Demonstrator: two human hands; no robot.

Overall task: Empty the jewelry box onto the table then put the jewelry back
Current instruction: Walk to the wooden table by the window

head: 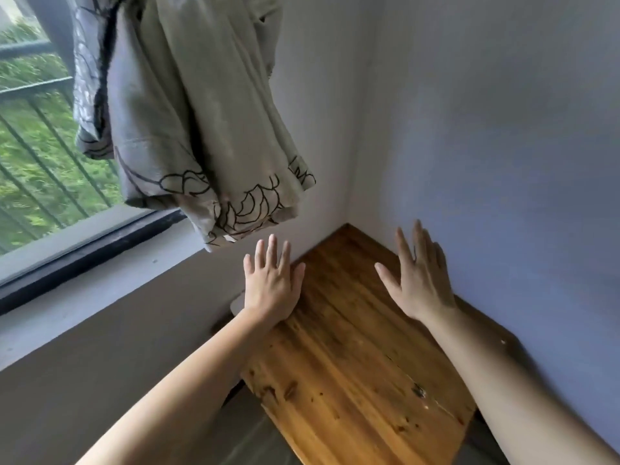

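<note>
A bare wooden table [352, 347] stands in the corner of the room. No jewelry box and no jewelry appear in the head view. My left hand [271, 283] is held flat over the table's left edge, fingers spread, palm down, holding nothing. My right hand [419, 280] hovers over the table's right side near the wall, fingers apart and empty. Both forearms reach in from the bottom of the frame.
A knotted pale curtain [201, 129] with black line patterns hangs above the left hand. A window [40, 146] with bars and a dark sill fills the left. White walls [486, 146] meet behind the table. A small pale object [236, 305] peeks out beside the left wrist.
</note>
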